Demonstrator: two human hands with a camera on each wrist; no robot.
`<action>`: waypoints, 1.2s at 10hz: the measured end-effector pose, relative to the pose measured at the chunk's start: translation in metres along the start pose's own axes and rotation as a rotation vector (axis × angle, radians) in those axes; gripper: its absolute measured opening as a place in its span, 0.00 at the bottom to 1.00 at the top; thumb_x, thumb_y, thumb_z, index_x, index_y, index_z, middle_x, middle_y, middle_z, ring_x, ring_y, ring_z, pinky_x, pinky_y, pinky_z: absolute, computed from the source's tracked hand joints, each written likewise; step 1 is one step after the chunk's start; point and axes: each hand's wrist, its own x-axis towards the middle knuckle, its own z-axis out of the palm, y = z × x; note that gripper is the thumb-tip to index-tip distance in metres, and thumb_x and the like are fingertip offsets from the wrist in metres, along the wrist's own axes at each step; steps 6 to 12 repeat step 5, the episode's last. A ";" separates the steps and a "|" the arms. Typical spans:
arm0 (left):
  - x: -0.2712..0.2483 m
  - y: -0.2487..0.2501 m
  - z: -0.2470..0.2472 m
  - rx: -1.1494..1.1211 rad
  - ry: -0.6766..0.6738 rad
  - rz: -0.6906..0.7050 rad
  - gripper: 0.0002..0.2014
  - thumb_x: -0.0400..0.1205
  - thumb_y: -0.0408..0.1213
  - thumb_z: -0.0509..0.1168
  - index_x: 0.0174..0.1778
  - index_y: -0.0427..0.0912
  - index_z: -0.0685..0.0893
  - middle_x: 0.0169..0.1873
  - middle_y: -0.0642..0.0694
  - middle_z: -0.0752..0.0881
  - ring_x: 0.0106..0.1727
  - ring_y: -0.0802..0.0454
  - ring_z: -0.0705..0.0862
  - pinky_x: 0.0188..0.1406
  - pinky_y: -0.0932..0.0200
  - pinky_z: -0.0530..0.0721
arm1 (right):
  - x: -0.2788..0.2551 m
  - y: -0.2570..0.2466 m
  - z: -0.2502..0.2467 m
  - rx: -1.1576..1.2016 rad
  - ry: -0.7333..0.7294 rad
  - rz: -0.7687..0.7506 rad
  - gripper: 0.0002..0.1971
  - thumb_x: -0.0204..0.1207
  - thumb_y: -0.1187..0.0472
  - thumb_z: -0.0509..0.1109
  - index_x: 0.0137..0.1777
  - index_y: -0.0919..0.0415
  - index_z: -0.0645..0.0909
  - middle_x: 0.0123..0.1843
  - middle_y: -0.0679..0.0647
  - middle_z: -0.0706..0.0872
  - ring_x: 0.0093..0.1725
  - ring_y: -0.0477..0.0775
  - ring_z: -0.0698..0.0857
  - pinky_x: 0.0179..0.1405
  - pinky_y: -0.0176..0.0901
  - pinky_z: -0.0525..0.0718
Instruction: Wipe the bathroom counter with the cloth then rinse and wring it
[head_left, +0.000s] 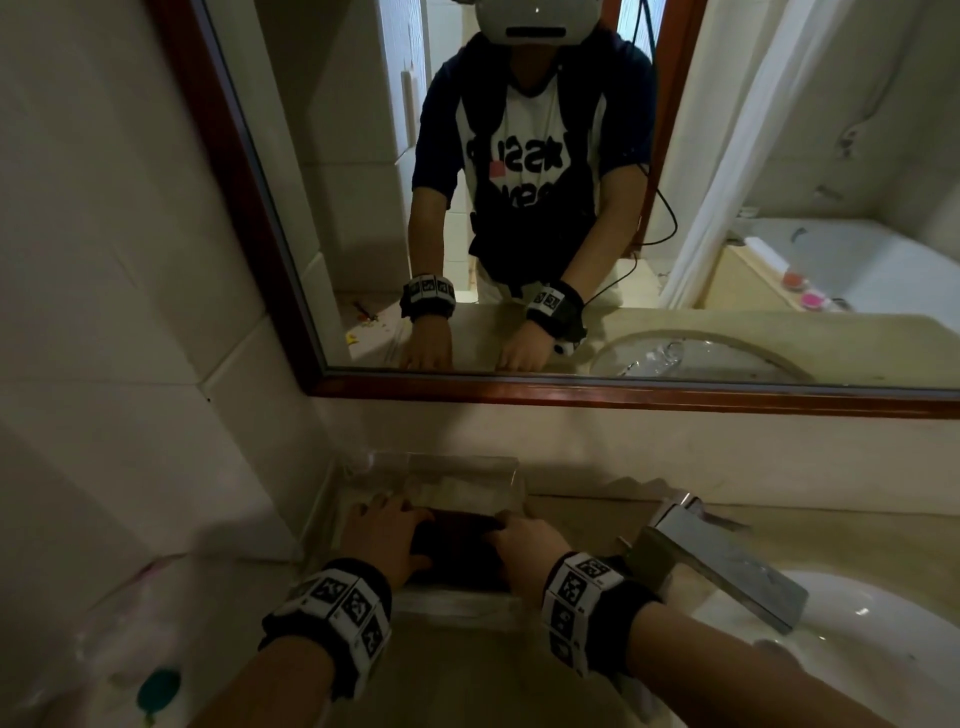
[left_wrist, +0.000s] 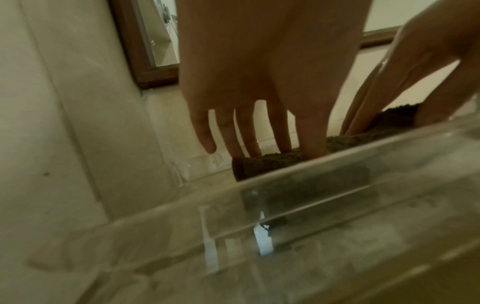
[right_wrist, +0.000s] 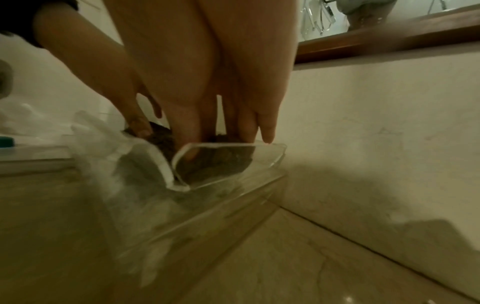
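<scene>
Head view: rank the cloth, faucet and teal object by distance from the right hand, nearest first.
1. cloth: touching the right hand, just to its left.
2. faucet: to its right, close by but apart.
3. teal object: far left and nearer the camera, beyond the left hand.

The cloth (head_left: 457, 553) lies in the tray (head_left: 470, 464) on the counter (head_left: 582, 513), left of the faucet (head_left: 724, 569).

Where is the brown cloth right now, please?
In the head view the brown cloth lies in the clear tray on the counter, left of the faucet, with the left hand and right hand gripping its ends.
</scene>
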 end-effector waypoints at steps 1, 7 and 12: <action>0.001 -0.001 0.000 -0.009 -0.005 -0.003 0.29 0.79 0.54 0.63 0.76 0.58 0.67 0.75 0.47 0.68 0.75 0.45 0.68 0.73 0.48 0.67 | 0.006 0.008 0.004 -0.112 -0.010 -0.018 0.20 0.81 0.60 0.62 0.73 0.57 0.73 0.77 0.60 0.71 0.75 0.62 0.72 0.76 0.61 0.68; -0.011 0.022 -0.036 0.011 0.040 0.010 0.24 0.79 0.50 0.64 0.73 0.54 0.73 0.73 0.46 0.74 0.73 0.45 0.73 0.73 0.48 0.69 | -0.010 0.018 -0.027 -0.029 0.028 0.000 0.16 0.81 0.63 0.60 0.64 0.59 0.82 0.64 0.60 0.85 0.61 0.62 0.84 0.64 0.51 0.83; -0.011 0.022 -0.036 0.011 0.040 0.010 0.24 0.79 0.50 0.64 0.73 0.54 0.73 0.73 0.46 0.74 0.73 0.45 0.73 0.73 0.48 0.69 | -0.010 0.018 -0.027 -0.029 0.028 0.000 0.16 0.81 0.63 0.60 0.64 0.59 0.82 0.64 0.60 0.85 0.61 0.62 0.84 0.64 0.51 0.83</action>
